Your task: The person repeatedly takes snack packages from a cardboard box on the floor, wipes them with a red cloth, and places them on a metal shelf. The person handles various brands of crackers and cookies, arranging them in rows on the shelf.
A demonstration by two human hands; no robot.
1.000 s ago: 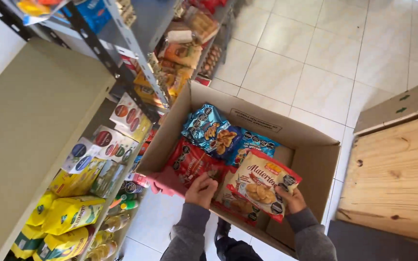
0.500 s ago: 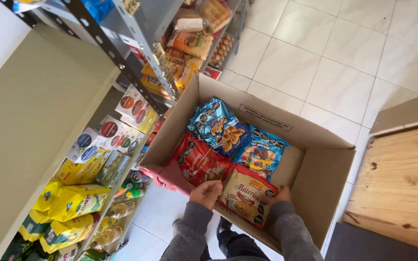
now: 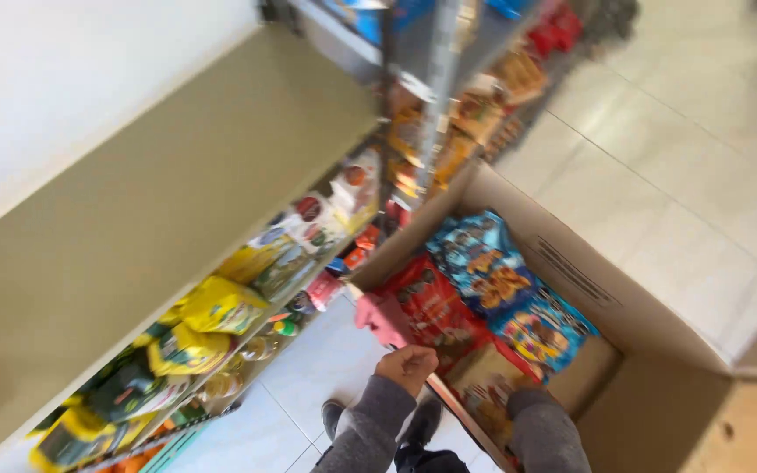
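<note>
Head view: blue packets (image 3: 484, 263) beside red packet (image 3: 431, 311)

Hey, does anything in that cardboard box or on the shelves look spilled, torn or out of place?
Nothing stands out. The snack packets lie flat and whole inside the cardboard box, and the yellow bags sit on the shelf. The picture is blurred, so small damage would not show.
</note>
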